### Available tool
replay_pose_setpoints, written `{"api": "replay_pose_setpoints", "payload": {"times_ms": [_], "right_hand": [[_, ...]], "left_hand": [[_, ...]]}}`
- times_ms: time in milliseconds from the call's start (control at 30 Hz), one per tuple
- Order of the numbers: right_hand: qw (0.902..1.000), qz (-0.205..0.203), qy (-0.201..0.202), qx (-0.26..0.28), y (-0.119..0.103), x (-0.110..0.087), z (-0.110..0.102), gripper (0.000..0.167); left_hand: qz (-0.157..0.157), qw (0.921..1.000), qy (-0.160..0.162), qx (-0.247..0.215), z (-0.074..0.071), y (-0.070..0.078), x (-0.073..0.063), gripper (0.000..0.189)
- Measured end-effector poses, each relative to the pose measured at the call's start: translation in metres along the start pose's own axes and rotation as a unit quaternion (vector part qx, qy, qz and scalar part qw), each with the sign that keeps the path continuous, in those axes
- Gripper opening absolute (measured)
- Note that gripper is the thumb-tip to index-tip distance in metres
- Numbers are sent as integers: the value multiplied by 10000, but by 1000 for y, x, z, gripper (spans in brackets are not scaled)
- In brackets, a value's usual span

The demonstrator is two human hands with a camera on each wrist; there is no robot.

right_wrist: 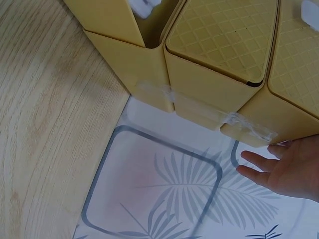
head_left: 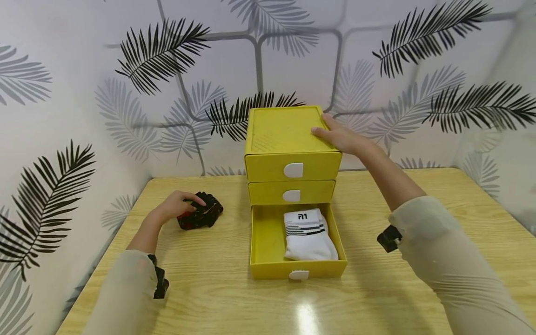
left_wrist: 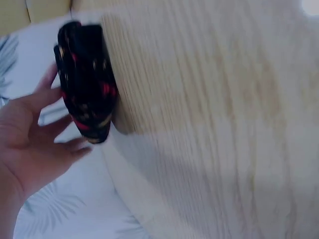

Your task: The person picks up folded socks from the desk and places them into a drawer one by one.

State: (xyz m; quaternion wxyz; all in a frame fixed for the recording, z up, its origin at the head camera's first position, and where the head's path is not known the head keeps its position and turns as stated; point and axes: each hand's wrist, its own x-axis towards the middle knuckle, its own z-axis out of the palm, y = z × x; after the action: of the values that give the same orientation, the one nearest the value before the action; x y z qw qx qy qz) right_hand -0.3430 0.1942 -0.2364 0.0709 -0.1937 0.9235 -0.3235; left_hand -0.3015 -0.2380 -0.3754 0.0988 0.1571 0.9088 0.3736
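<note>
My left hand (head_left: pixel 173 207) reaches over a black folded cloth bundle (head_left: pixel 205 211) with red and gold patterning, on the left of the table. In the left wrist view the bundle (left_wrist: pixel 87 82) is blurred; the fingertips lie against its near side, loosely bent and spread. My right hand (head_left: pixel 337 135) rests on the top right edge of a yellow three-drawer box (head_left: pixel 289 128), thumb on top. The right wrist view shows that hand's (right_wrist: pixel 286 167) fingers extended beside the box wall. The bottom drawer (head_left: pixel 268 237) is pulled out, with folded white socks (head_left: pixel 310 237) in its right part.
The upper drawer (head_left: pixel 268 168) and the middle drawer (head_left: pixel 268 191) are closed, each with a white tab. Clear tape (right_wrist: pixel 234 119) joins the box sections. The wooden table (head_left: pixel 201 288) meets a leaf-patterned wall covering (head_left: pixel 226 60) behind the box.
</note>
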Motion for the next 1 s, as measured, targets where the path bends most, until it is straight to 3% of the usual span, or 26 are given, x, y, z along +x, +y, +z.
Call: {"api": "replay_pose_setpoints", "payload": {"times_ms": [100, 300, 433, 533, 633, 767, 1000], "right_hand": [[10000, -46, 19, 33, -2, 1, 1, 73], [9999, -92, 27, 75, -1, 1, 3, 72], [10000, -30, 35, 50, 1, -1, 2, 73], [10000, 3, 50, 38, 2, -2, 3, 74], [10000, 3, 41, 29, 2, -2, 3, 74], [10000, -14, 6, 43, 1, -1, 4, 74], [9999, -35, 56, 93, -1, 1, 3, 73]], "left_hand": [[-77, 9981, -532, -299, -6, -6, -1, 29], [-8, 9919, -1240, 261, -6, 4, -4, 24], [31, 9898, -1325, 517, -2, 12, -3, 18], [-204, 9903, -1303, 449, 3, 14, -2, 18], [-642, 9881, -1389, -123, 6, 10, -2, 18], [-1098, 9793, -1321, -1075, 5, 0, -4, 22], [-1050, 9643, -984, -2225, 7, -11, -12, 42]]}}
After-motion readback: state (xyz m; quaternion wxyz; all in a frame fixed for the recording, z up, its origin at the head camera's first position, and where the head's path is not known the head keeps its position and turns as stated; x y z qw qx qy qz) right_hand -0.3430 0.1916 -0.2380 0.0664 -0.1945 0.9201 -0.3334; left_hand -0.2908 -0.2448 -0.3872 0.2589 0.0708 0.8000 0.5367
